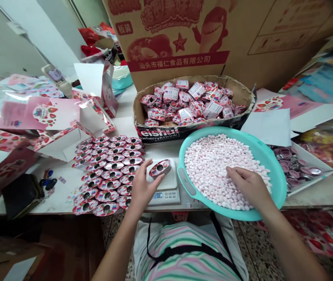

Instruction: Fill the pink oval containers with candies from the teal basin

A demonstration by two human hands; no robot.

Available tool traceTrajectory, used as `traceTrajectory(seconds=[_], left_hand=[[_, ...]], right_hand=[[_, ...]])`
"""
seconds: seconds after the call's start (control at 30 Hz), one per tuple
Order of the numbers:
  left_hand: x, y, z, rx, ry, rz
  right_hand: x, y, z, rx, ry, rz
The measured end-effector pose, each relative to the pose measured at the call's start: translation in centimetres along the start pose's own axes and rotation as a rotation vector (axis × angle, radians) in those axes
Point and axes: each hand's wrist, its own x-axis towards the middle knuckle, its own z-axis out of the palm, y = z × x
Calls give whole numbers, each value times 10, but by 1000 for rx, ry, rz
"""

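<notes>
A small oval candy tin (160, 168), printed with strawberries and with a dark round hole in its top, rests on a white digital scale (170, 183). My left hand (143, 183) is beside it, thumb and forefinger spread around the tin's left end, the thumb close to its lower edge. Over the pale pink candies (213, 168) in a turquoise basin (278, 179), my right hand (248, 186) has its fingers pinched together. Whatever lies between those fingertips is too small to make out. Rows of similar oval tins (108, 175) stand left of the scale.
Behind the basin is a cut-down carton (157, 130) heaped with wrapped tins. A white box of round lids (295, 168) stands at right. Printed cardboard boxes (58, 144) and a dark pouch (21, 195) occupy the left. A large brown carton (184, 39) rises at the back.
</notes>
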Motion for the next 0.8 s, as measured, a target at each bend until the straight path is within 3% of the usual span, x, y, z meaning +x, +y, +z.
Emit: traceTrajectory(seconds=[0.2, 0.5, 0.8], left_hand=[[-10, 9, -27, -2, 197, -2], [-10, -3, -38, 15, 272, -40], [-11, -2, -37, 14, 255, -42]], right_hand=[[-1, 0, 1, -19, 8, 2], [-1, 1, 2, -24, 4, 3], [0, 1, 3, -38, 9, 11]])
